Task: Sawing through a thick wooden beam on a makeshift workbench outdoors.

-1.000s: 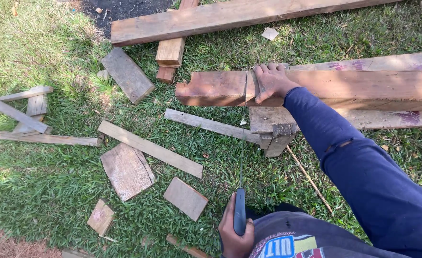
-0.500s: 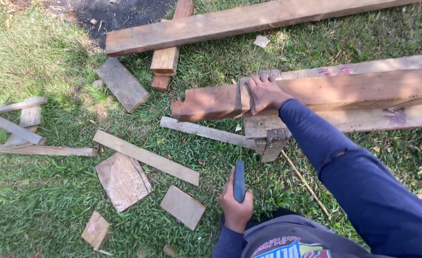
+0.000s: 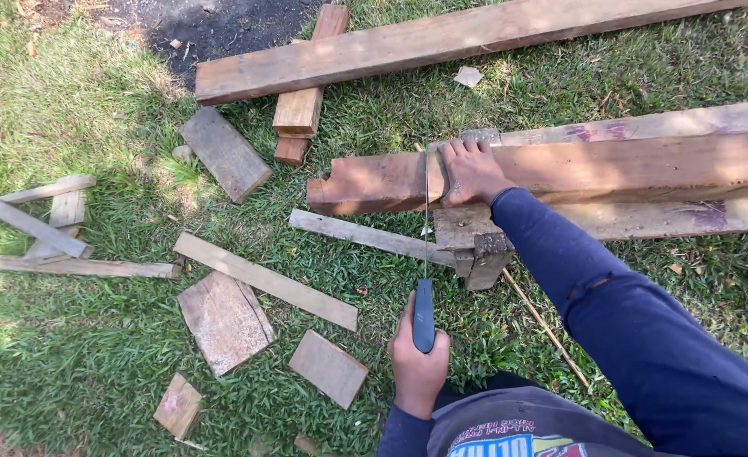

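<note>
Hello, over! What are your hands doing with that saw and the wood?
Left hand grips the saw by its blue handle. Right hand presses the reddish plank. Blade on the plank beside the fingers. Offcuts on grass.

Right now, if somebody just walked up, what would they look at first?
Probably the saw in the middle: the left hand grips its blue handle while the thin blade rests on a reddish wooden beam. The right hand presses down on that beam just beside the blade. To the left, cut wooden offcuts lie scattered on the grass.
</note>
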